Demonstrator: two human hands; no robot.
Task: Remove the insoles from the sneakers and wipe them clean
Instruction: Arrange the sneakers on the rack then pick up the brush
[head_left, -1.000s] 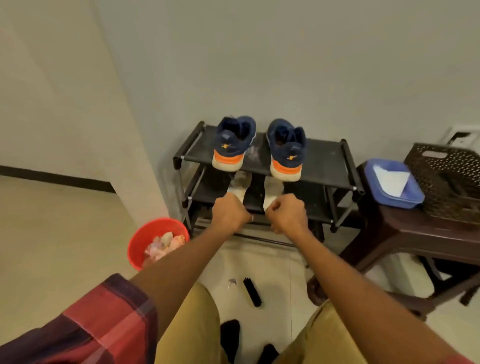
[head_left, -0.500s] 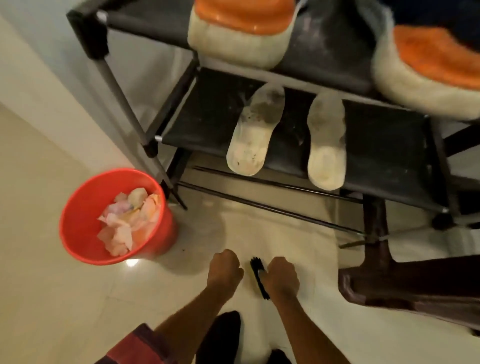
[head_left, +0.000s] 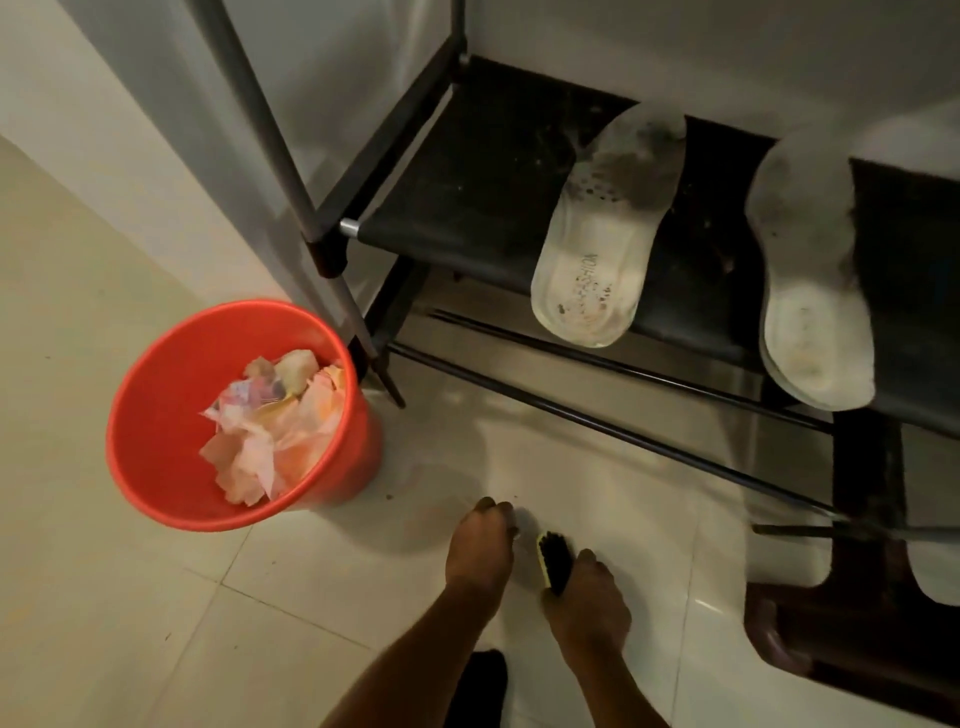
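Note:
Two dirty white insoles lie side by side on the lower shelf of a black shoe rack (head_left: 467, 182). The left insole (head_left: 602, 234) has dark smudges at the toe, and its heel hangs over the shelf's front edge. The right insole (head_left: 810, 275) overhangs the same way. Both my hands are down at the tiled floor, well below the shelf. My right hand (head_left: 587, 608) grips a small black brush (head_left: 553, 564). My left hand (head_left: 483, 545) is beside it with fingertips bunched on the floor; whether it holds anything is unclear. The sneakers are out of view.
A red bucket (head_left: 156, 415) with crumpled paper stands on the floor, left of the rack's front leg. A dark brown stool leg (head_left: 831, 649) is at the lower right. A dark sock or foot (head_left: 480, 686) shows between my arms.
My hands left the insoles on the shelf and dropped to the floor. My right hand took hold of the brush. The view tilted down and moved closer, so the sneakers are no longer seen.

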